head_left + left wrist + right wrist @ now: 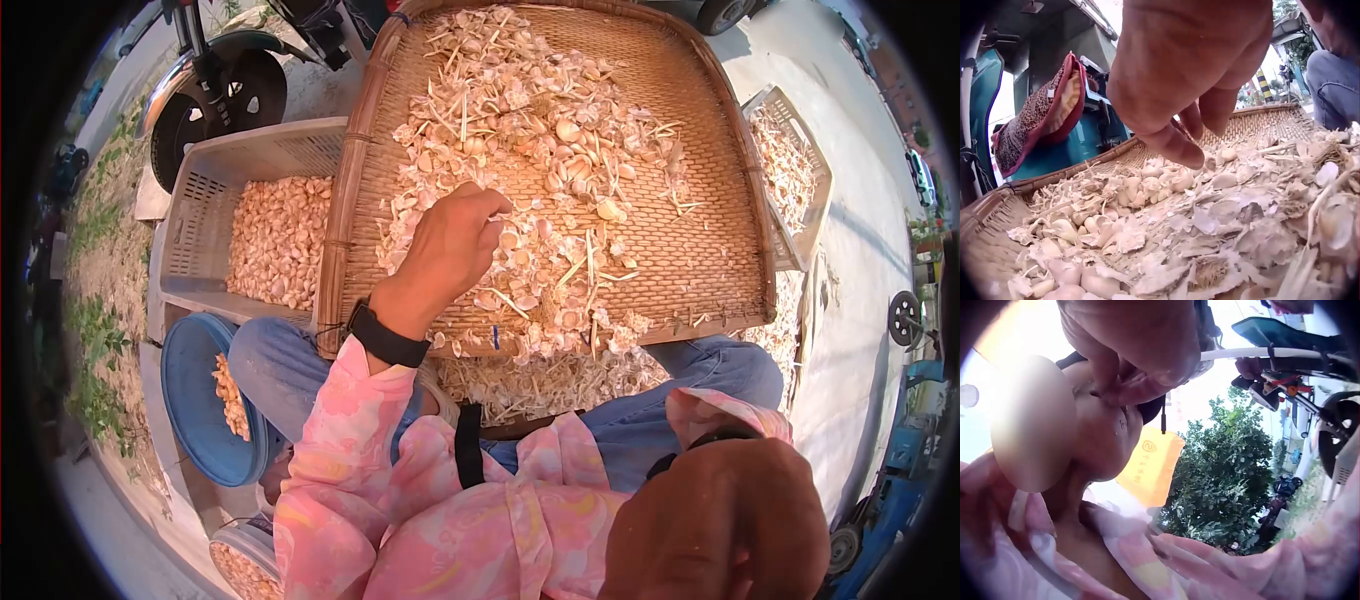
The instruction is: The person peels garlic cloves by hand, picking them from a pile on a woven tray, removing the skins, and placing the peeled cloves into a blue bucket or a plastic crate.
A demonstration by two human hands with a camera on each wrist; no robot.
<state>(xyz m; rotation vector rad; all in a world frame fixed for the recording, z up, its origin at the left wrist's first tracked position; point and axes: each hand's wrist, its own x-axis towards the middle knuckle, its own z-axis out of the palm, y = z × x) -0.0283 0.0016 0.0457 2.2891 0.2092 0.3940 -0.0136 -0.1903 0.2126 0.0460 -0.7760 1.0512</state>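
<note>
Over the woven tray [700,260], the left hand [450,245] hangs above garlic cloves and loose skins [575,165]. Its fingers [1179,147] bend loosely downward in the left wrist view, close above the cloves [1154,184], with nothing seen in them. Dry skins and stalks [1247,231] lie around it. The right hand [720,520] is raised near the head camera, away from the tray. In the right wrist view that hand [1135,344] is at the person's head, its fingers curled in and touching there, with no object visible in it.
A grey crate [260,150] of cloves stands left of the tray, another crate [815,200] with peelings at the right. A blue basin [200,400] and a small bucket [245,560] stand by the left leg. More peelings [550,385] lie below the tray.
</note>
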